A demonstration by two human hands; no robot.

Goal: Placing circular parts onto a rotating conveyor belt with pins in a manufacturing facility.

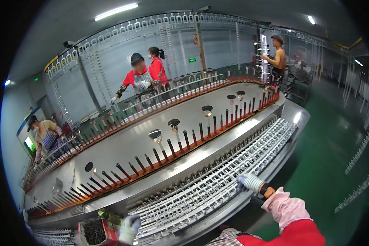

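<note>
Rack of white wire hooks (217,186) runs along the near edge of the long steel conveyor table (127,143), slanting from lower left to upper right. Right hand (250,181), in a white knit glove with a pink sleeve cover, rests on the rack's near rim at about its middle; fingers curl onto the wires, but a real grip cannot be told. Left hand (129,228), also white-gloved, is at the lower left, well apart from the right, at the rack's left end, touching the edge of a red box (98,231) holding dark small parts. A green-yellow piece (108,215) sits just above that glove; whether the hand clamps it cannot be told.

Beyond the rack, a row of dark upright pins (160,158) on an orange-red strip follows the table's curve; several pins carry round black caps on stems (173,123).

Far side: two people in red tops (145,80) stand at the opposite pin row. Another person in an apron (47,137) is at far left, a fourth (278,57) at the far right end. Green floor (332,156) on the right. White hangers (151,24) overhead.
</note>
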